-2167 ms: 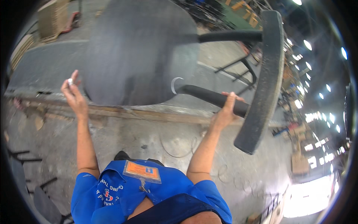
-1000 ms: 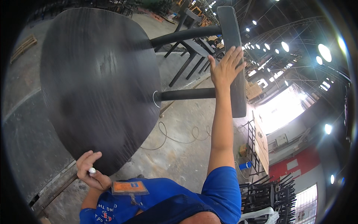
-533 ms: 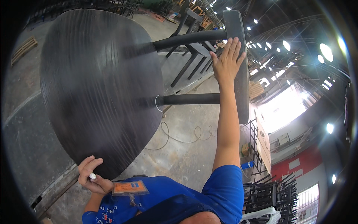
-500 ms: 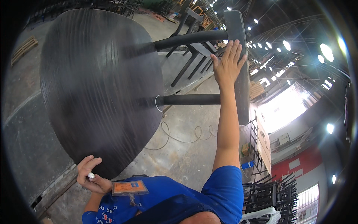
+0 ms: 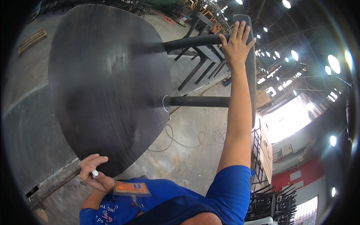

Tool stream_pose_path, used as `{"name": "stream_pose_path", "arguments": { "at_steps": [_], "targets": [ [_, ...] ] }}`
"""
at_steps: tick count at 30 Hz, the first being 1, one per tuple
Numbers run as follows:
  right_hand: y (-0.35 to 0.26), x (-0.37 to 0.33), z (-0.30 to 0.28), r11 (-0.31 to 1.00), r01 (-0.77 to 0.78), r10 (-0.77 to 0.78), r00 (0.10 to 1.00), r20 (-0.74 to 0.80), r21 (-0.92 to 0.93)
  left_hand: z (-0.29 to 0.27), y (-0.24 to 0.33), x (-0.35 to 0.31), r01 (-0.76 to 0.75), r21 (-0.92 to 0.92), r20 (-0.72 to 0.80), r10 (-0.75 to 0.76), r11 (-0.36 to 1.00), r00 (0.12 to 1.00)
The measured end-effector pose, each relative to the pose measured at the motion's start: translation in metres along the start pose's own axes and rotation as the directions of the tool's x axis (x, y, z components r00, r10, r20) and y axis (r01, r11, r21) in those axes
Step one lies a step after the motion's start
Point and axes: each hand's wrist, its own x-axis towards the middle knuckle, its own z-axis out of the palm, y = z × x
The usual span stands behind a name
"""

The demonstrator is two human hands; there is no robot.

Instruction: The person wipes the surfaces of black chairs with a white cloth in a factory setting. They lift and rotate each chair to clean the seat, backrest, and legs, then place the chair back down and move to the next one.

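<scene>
A dark wood-grained chair lies before me, its broad rounded seat (image 5: 108, 82) facing up. Two round black posts (image 5: 200, 101) join the seat to a flat dark backrest (image 5: 242, 18) on the right. My right hand (image 5: 237, 47) lies flat with fingers spread on the backrest's far part, beside the far post. A thin white curved line (image 5: 164, 104) marks the seat at the near post's base. At the seat's near edge, my left hand (image 5: 95, 173) is closed round a small white-ended stick (image 5: 95, 173); most of it is hidden by the fingers.
A dark chair (image 5: 204, 54) stands on the floor beyond the posts. A coiled hose (image 5: 187, 144) trails over the concrete floor. Several black frames (image 5: 273, 204) are stacked at the lower right, near a tan board (image 5: 265, 150). A wooden pallet (image 5: 33, 40) lies far left.
My right hand has slid toward the far end of the backrest. The chair sits slightly further right in the picture. My left hand still holds the white-ended stick near the seat edge.
</scene>
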Motion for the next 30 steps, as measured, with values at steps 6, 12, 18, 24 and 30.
{"name": "stream_pose_path", "arguments": {
  "at_steps": [6, 12, 18, 24, 30],
  "targets": [
    [0.020, 0.001, -0.001, 0.983, 0.131, -0.127, 0.991, -0.040, 0.128, 0.002, 0.000, 0.003, 0.011, -0.003, -0.032, -0.011, 1.000, 0.999],
    [0.036, 0.005, -0.020, 0.951, 0.248, -0.235, 0.968, -0.092, 0.183, -0.002, 0.002, 0.003, 0.008, -0.010, -0.027, -0.008, 1.000, 1.000],
    [0.031, 0.017, -0.012, 0.943, 0.256, -0.234, 0.964, -0.124, 0.212, 0.000, 0.001, 0.006, 0.005, -0.007, -0.059, -0.005, 1.000, 0.998],
    [0.073, -0.012, -0.037, 0.704, 0.104, -0.254, 0.961, 0.111, 0.703, -0.004, 0.001, 0.013, 0.059, 0.072, -0.044, -0.056, 0.996, 0.997],
    [0.088, -0.046, -0.059, 0.477, -0.343, -0.190, 0.858, 0.476, 0.809, -0.029, 0.018, 0.079, -0.291, 0.549, 0.244, 0.182, 0.784, 0.952]
  ]
}}
